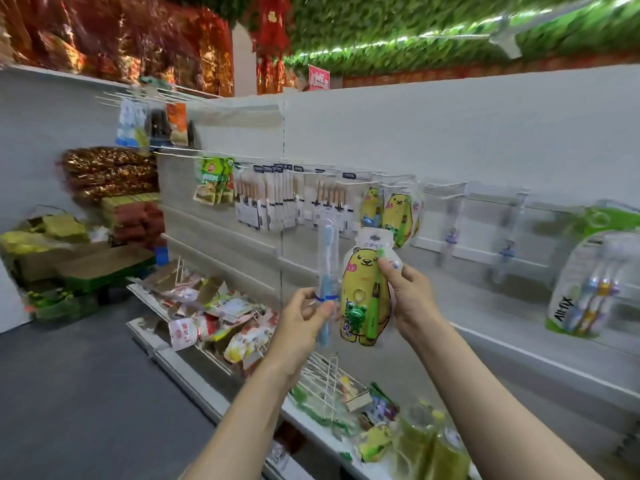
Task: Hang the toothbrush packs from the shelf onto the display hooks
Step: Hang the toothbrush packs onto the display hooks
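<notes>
Right hand (403, 292) is gripping a yellow bear toothbrush pack (365, 292) by its upper edge, holding it upright; left hand (306, 315) is pinching a clear pack with a blue toothbrush (326, 278) just beside it. Below them, a lower shelf (207, 386) is carrying jumbled packets. Behind, display hooks (311, 169) on the white back panel (450, 133) are holding more hanging packs. Overhead, green foliage (398, 26) is covering the ceiling.
</notes>
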